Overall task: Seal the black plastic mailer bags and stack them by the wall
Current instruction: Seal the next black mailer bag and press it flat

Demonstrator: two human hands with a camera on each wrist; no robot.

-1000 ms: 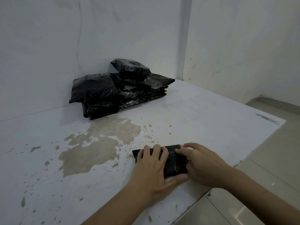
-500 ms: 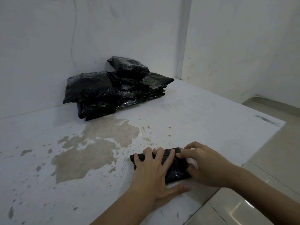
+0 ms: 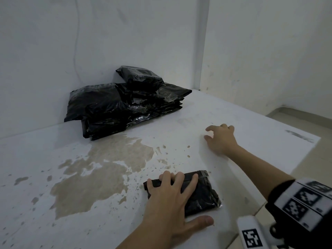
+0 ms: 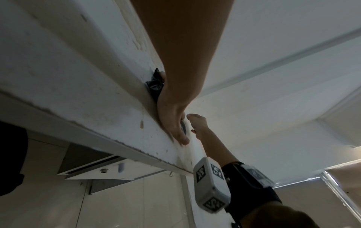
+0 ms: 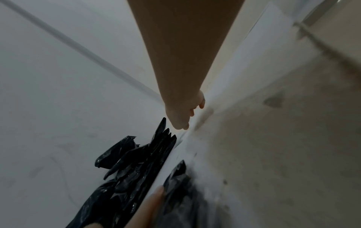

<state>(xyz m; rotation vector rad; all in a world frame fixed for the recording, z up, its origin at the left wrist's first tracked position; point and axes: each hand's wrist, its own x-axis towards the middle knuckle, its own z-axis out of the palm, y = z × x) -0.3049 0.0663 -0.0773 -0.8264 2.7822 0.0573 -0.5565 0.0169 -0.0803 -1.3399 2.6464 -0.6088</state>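
A small black mailer bag [image 3: 201,196] lies near the table's front edge. My left hand [image 3: 172,193] lies flat on its left half, fingers straight and spread, thumb on the table beside it. A sliver of the bag [image 4: 154,86] shows under that hand in the left wrist view. My right hand [image 3: 220,139] hovers over bare table further back and to the right, fingers loosely curled, holding nothing; it is the same right hand [image 5: 185,112] seen in the right wrist view. A stack of black mailer bags [image 3: 125,103] rests against the back wall, also the stack [image 5: 136,162].
The white table [image 3: 242,123] has a worn brown patch [image 3: 97,168] left of centre. Its right edge drops to a tiled floor [image 3: 316,159]. Walls close the back and the right corner. A wrist band with markers [image 3: 301,202] sits on my right forearm.
My right hand has left the small bag and moved back and right over the table. My left hand stays pressing on the bag.
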